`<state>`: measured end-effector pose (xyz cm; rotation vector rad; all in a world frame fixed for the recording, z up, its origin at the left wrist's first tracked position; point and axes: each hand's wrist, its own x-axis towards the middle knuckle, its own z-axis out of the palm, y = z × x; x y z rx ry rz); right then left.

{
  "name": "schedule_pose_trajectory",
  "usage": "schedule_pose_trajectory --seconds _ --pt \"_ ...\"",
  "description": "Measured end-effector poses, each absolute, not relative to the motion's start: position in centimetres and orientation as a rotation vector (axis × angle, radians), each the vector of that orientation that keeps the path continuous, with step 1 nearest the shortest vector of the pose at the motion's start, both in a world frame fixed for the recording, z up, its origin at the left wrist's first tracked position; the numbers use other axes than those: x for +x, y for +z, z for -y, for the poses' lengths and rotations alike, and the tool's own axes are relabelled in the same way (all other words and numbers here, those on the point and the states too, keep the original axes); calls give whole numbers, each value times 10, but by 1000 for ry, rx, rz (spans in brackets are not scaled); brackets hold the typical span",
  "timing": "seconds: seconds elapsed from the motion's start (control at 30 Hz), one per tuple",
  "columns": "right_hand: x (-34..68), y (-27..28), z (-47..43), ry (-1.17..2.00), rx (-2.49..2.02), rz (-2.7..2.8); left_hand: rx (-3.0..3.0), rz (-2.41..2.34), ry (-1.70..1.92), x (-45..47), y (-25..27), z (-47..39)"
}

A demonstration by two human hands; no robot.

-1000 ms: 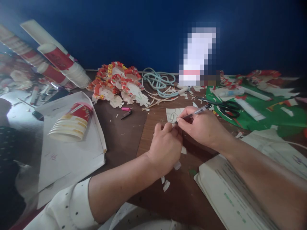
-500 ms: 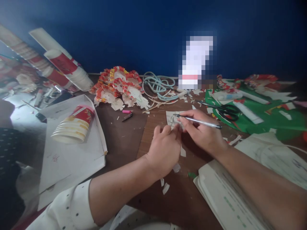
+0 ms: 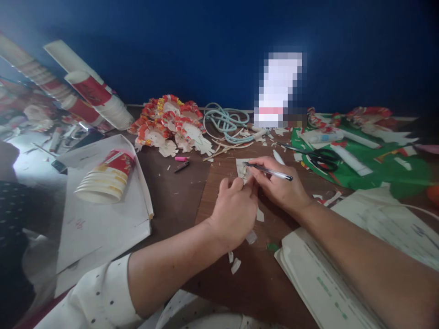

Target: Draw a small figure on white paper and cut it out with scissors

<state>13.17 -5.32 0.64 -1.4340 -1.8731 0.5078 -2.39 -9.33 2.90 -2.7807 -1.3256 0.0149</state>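
Note:
A small pale piece of paper [image 3: 241, 167] lies on the brown table, with dark marks on it. My left hand [image 3: 236, 208] has its fingers curled and pressed down at the paper's near edge; the fingertips are partly hidden. Gripped between the thumb and fingers of my right hand [image 3: 279, 185] is a silver-grey pen [image 3: 273, 172], its dark tip at the paper. My right hand covers the paper's right part. White paper scraps [image 3: 235, 265] are strewn just below my left hand.
Stacked paper cups [image 3: 106, 176] lie on a white box lid [image 3: 103, 230] at left. Behind are red-and-white paper crafts [image 3: 168, 123] and a coiled light-blue cord [image 3: 228, 119]. Black scissors [image 3: 322, 160] rest by green sheeting [image 3: 370, 176]. Papers [image 3: 329, 269] lie under my right forearm.
My right hand and the pen have shifted left, and the pen's back end now points less far to the right. My left hand stays nearly where it was.

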Motion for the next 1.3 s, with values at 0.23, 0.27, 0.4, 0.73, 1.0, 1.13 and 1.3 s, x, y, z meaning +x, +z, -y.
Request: schedule_pose_trajectory --seconds 0.23,0.27,0.4,0.73,1.0,1.13,1.3 --pt "131 3 55 509 -1476 1866 -2827 1343 5 -26 31 93" --pt "131 3 55 505 -1478 1866 -2835 1352 3 -27 31 93" --pt "130 5 54 491 -1480 1868 -2834 1400 -73 -28 29 92" --pt "130 3 54 495 -1467 1843 -2726 1474 -104 -21 21 96" --pt "128 6 54 489 -1495 1854 -2727 1470 -82 -19 21 95" --pt "132 6 54 468 -1457 1856 -2744 1471 -60 -19 24 94" --pt "141 7 55 403 -1418 1797 -2746 1464 -48 -20 25 93"
